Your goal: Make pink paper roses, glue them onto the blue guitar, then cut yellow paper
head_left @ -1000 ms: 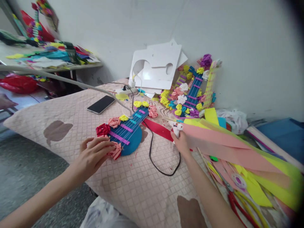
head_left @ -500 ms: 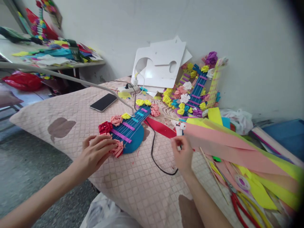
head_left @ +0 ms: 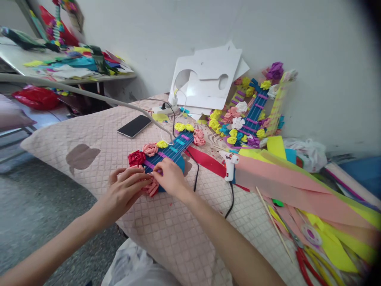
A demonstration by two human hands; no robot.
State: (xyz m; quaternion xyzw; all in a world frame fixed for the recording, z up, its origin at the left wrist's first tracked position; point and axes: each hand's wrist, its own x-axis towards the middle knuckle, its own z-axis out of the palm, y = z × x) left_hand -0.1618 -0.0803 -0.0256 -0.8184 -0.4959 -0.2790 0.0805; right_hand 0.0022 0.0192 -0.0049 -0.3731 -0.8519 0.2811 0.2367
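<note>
On the quilted table, left hand (head_left: 125,190) and right hand (head_left: 169,176) press a pink paper rose (head_left: 151,186) onto the blue guitar (head_left: 171,153); no writing is legible.

Both hands (head_left: 149,183) press a pink paper flower (head_left: 151,186) onto the blue guitar (head_left: 169,153).
</note>
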